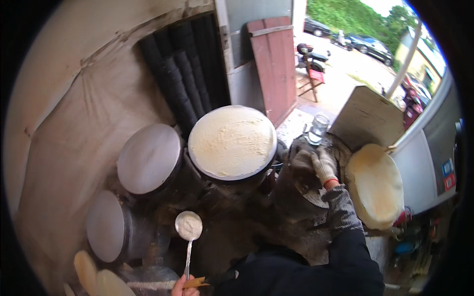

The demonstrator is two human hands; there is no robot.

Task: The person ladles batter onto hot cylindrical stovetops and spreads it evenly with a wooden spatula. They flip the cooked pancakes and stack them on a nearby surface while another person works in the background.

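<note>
At the bottom edge my left hand [186, 288] grips the handle of a metal ladle [189, 225] with pale batter in its bowl. A wooden stick [194, 282] crosses at the same hand. My right hand [324, 164], in a whitish knit glove, reaches onto a dark drum-like stand [292, 196]. It is at a dark, blurred thing [303, 162]; whether it grips this is unclear. Just beyond stands a glass jar [318, 129]. Ahead, a round griddle [274, 148] bears a spread layer of pale batter [231, 140].
Two round griddles with bare grey tops, one [150, 159] upper and one [106, 226] lower, stand at the left. Thin flatbreads [376, 185] are stacked at the right, more [111, 283] at lower left. A reddish board [274, 66] leans by the doorway. Black cylinders [181, 81] are stacked behind.
</note>
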